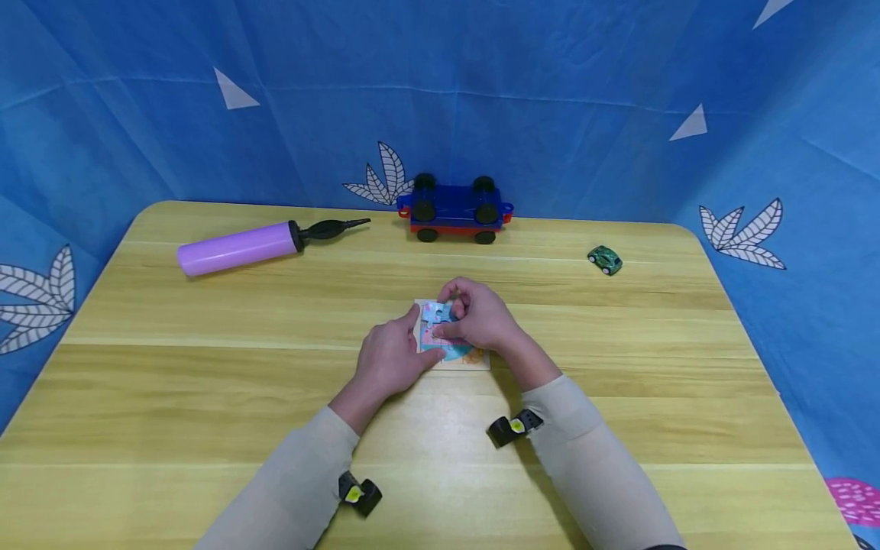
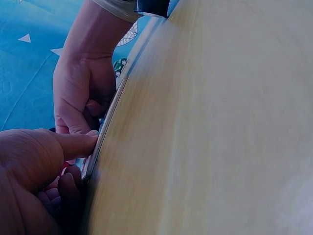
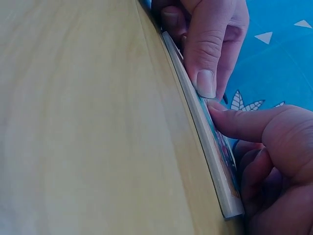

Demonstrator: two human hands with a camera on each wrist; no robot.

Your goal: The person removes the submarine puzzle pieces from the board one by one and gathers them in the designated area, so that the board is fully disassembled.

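A small jigsaw puzzle (image 1: 450,351) in a pale frame lies on the table, with pink, blue and orange printing. My left hand (image 1: 392,355) grips the frame from the left, fingers along its left side and thumb over the lower edge. My right hand (image 1: 484,317) comes in over the upper right part, fingers curled and thumb down on the picture, holding a blue puzzle piece (image 1: 453,312) that the fingers mostly cover. In the right wrist view, the frame's pale edge (image 3: 205,142) shows side-on with both thumbs at the picture surface.
At the back stands a blue and red toy wagon (image 1: 457,206) with black wheels facing up and forward. A purple hand pump (image 1: 241,248) with a black nozzle lies back left. Back right is a green toy car (image 1: 605,260). A blue patterned cloth (image 1: 481,61) hangs behind the wooden table (image 1: 206,397).
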